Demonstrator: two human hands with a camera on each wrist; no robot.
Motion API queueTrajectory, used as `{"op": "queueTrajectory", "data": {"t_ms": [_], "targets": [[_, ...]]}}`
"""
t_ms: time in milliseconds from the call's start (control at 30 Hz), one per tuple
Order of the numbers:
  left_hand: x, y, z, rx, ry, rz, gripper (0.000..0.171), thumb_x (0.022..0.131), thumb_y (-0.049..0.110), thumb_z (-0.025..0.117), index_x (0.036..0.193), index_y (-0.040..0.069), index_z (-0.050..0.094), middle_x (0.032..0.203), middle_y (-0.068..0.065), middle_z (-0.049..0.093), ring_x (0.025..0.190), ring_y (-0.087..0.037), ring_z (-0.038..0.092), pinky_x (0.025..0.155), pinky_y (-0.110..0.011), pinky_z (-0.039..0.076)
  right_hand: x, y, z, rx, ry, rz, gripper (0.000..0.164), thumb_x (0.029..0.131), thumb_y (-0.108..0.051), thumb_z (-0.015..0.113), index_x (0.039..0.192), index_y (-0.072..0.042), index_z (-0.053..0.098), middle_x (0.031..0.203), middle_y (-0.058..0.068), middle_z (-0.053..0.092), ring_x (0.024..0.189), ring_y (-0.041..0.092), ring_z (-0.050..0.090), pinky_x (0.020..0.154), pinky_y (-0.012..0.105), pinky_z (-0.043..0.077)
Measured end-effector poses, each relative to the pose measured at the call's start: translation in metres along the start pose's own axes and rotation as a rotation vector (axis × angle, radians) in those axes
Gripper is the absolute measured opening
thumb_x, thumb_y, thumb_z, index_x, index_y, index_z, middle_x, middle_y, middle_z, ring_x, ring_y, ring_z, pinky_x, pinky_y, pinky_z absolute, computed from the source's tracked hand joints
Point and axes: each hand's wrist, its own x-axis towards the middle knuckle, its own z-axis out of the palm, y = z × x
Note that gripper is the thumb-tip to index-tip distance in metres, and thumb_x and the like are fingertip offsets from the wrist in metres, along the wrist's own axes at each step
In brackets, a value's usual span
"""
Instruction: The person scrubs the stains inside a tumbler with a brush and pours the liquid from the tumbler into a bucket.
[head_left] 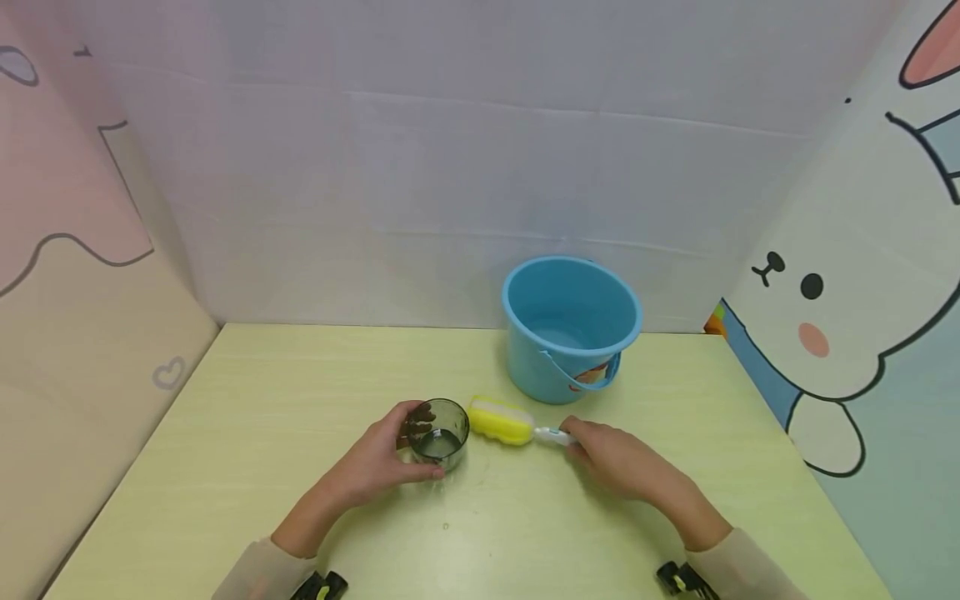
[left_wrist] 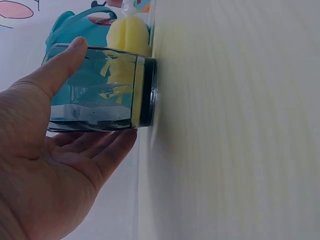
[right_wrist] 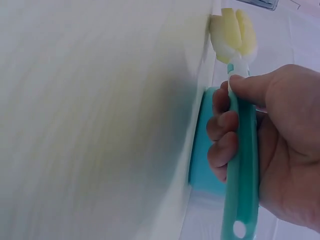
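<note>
A clear, dark-tinted drinking glass (head_left: 438, 435) stands upright at the middle of the table. My left hand (head_left: 378, 458) holds it from the left, thumb on the near side and fingers round the far side. In the left wrist view the glass (left_wrist: 100, 90) has its thick base at the tabletop. My right hand (head_left: 618, 458) grips a bottle brush by its handle; its yellow and white sponge head (head_left: 501, 421) points left, close beside the glass. The right wrist view shows the teal handle (right_wrist: 242, 165) with fingers curled round it.
A blue bucket (head_left: 536, 367) with its handle hanging down stands behind the brush, near the back wall. The pale wooden table (head_left: 262, 392) is bordered by a white cloth (head_left: 465, 167) at the back and printed cartoon panels (head_left: 892, 275) at the sides.
</note>
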Motion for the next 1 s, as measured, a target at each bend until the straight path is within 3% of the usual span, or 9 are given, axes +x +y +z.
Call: {"op": "queueTrajectory", "data": {"t_ms": [367,833,1000], "targets": [[0.0,-0.001,0.0,0.0,0.003,-0.014,0.094,0.081,0.028,0.097,0.154,0.005,0.042,0.147,-0.015,0.057,0.13,-0.042,0.061,0.11,-0.055,0.049,-0.007,-0.005,-0.021,-0.065,0.054,0.08,0.017,0.105,-0.011,0.068,0.12,-0.016,0.065,0.095,-0.012,0.061,0.081,0.008,0.056,0.071,0.035,0.054],[0.0,0.0,0.001,-0.008,-0.002,-0.016,0.093,0.081,0.026,0.096,0.153,0.006,0.042,0.145,-0.015,0.058,0.125,-0.039,0.064,0.105,-0.051,0.052,-0.015,-0.014,-0.043,-0.108,0.131,0.047,0.027,0.103,-0.007,0.071,0.128,-0.016,0.067,0.113,-0.002,0.071,0.103,0.021,0.068,0.084,0.045,0.06],[-0.001,0.0,0.0,-0.012,-0.003,-0.011,0.093,0.081,0.026,0.096,0.153,0.006,0.042,0.145,-0.015,0.058,0.125,-0.039,0.064,0.104,-0.05,0.053,-0.018,-0.021,-0.051,-0.124,0.144,0.005,0.029,0.102,-0.007,0.071,0.129,-0.017,0.067,0.115,-0.001,0.07,0.103,0.021,0.068,0.084,0.045,0.061]]}}
